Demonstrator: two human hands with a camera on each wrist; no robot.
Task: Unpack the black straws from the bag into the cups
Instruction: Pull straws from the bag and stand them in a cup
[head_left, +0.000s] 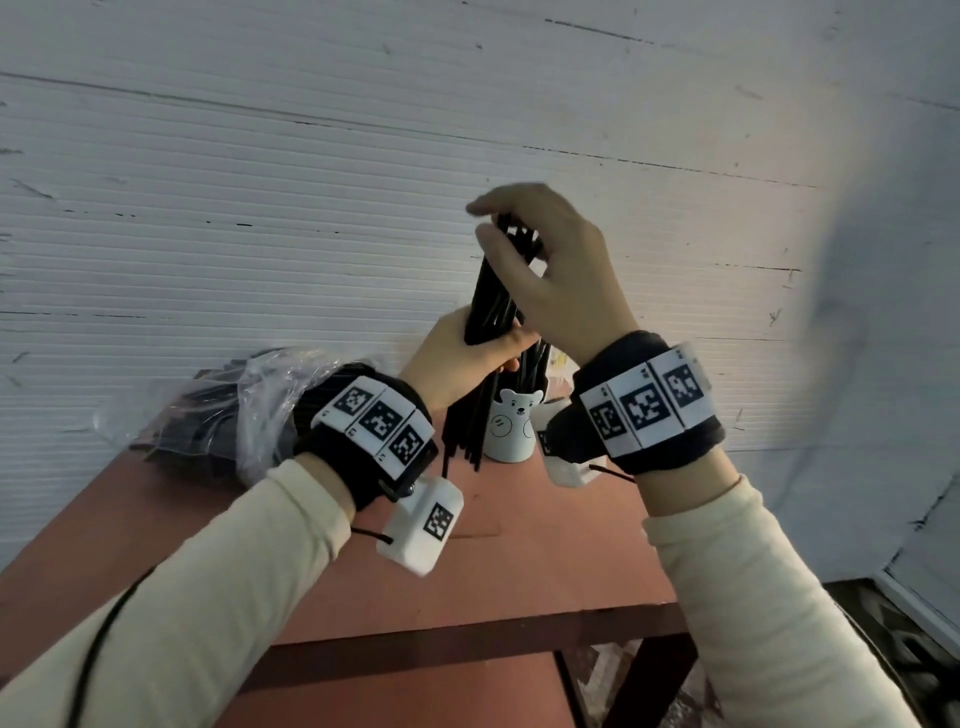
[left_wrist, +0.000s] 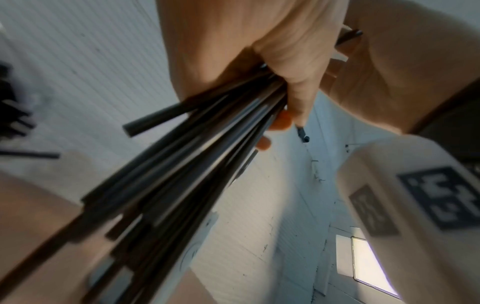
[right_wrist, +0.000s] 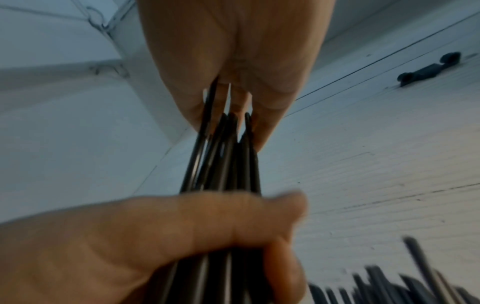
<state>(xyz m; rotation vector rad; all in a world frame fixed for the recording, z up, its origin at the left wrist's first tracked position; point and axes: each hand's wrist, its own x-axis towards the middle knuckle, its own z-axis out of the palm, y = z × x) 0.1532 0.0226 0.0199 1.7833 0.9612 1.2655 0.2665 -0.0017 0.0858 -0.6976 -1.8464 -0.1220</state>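
My left hand (head_left: 480, 349) grips a thick bundle of black straws (head_left: 493, 301) round its middle, held upright over the table. The bundle's lower ends hang just left of a pale bear-face cup (head_left: 511, 431), which has a few straws standing in it. My right hand (head_left: 511, 244) is at the top of the bundle, thumb and fingers closed around the upper straw ends. The right wrist view shows the straws (right_wrist: 226, 164) running up between its fingers (right_wrist: 267, 115), with my left hand (right_wrist: 207, 226) wrapped below. The left wrist view shows the straws (left_wrist: 194, 154) fanning out under my fist.
A crumpled clear plastic bag (head_left: 218, 415) holding more black straws lies at the table's back left. The reddish-brown table (head_left: 545, 545) stands against a white ribbed wall (head_left: 260, 182). Another white object sits behind my right wrist, mostly hidden.
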